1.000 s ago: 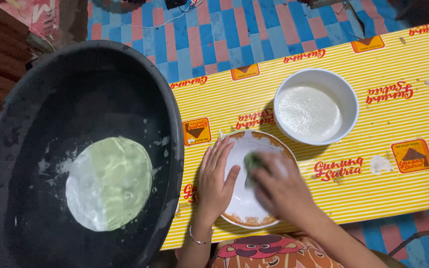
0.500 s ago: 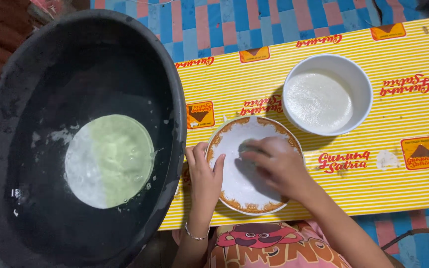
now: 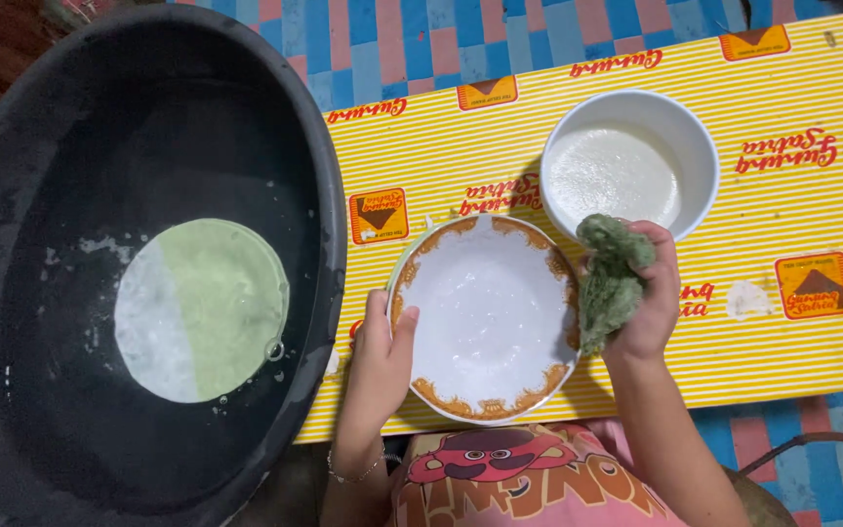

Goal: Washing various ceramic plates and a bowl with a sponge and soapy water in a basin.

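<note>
A white plate with a brown-and-gold patterned rim lies face up on the table, close to its near edge and just short of the left end. The plate is round, so it has no long axis; its hollow faces straight up and its white centre is wet and bare.

The left hand grips the plate's left rim, thumb lying over the patterned border on the inside and the fingers tucked beneath the edge. A thin bracelet circles that wrist.

The right hand is clenched around a green scrubbing sponge, lifted off the plate and held over its right rim. The sponge is longer than wide; its long axis runs roughly from the far edge of the table toward the near edge, upper end bunched at the fingertips and lower end hanging loose toward the plate's border.

Just beyond the sponge, toward the far edge, stands a white bowl holding pale foamy liquid; its near rim nearly meets the far right of the plate and is just beside the sponge's upper end. The table is covered by a yellow striped cloth with red lettering and orange square emblems.

Off the table's left end sits a big black basin of water, its rim just beside the left hand. Under the water rests a round disc, half white and half pale green. A checked blue and pink floor shows beyond the far edge.
</note>
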